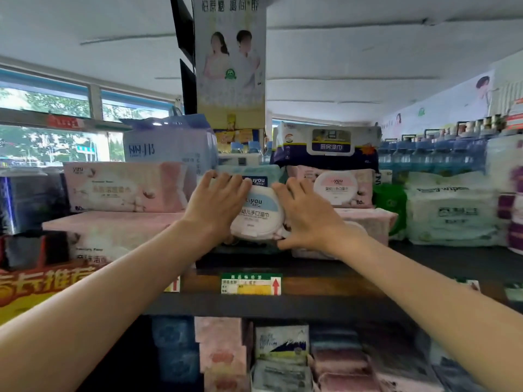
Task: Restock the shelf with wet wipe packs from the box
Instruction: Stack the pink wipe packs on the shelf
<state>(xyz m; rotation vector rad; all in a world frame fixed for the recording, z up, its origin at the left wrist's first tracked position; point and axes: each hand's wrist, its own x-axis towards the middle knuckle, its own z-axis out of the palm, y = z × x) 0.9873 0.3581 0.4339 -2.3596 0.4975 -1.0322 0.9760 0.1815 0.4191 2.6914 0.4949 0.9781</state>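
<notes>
A wet wipe pack (259, 215) with a white and light-blue lid stands on edge on the top shelf (297, 278), between pink packs. My left hand (218, 202) holds its left side, fingers curled over the top edge. My right hand (305, 216) holds its right side, thumb under the lower corner. Another blue-lidded pack (254, 172) stands right behind it. The box is out of view.
Pink wipe packs (127, 186) are stacked to the left and more pink packs (336, 188) to the right. A dark kitchen-wipes pack (328, 148) lies on top at the right. Green-white baby wipes (452, 210) stand far right. Lower shelf packs (280, 352) sit below a price tag (251, 283).
</notes>
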